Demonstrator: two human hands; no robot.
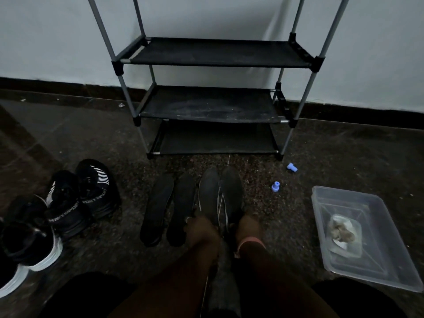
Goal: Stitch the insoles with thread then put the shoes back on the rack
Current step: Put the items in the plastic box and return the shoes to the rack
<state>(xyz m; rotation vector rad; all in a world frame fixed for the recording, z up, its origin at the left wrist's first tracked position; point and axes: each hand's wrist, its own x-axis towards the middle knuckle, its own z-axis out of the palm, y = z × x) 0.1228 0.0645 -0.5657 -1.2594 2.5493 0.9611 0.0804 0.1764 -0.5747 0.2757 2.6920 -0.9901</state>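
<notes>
- Rack (pixel 206 53): metal tubes, black plastic joints, dark dusty fabric tiers; no shoes on any tier in view, so the returning step seems undone.
- Clear plastic tray (pixel 339 200), far right on speckled floor: rigid, rectangular, with a pale crumpled bundle inside.
- Black knit sneakers (pixel 80 203), left on floor, white ribbed soles, lettered straps; well apart from the rack.
- Two dark insoles (pixel 158 207), flat, elongated, lying just left of the grey pair.
- Grey shoes (pixel 220 191), side by side before the rack, thread trailing across them.
- Left hand (pixel 199 228) and right hand (pixel 247 228) at the heels; grip too dim to tell.
- Two small blue plastic pieces (pixel 275 187), near the tray.
</notes>
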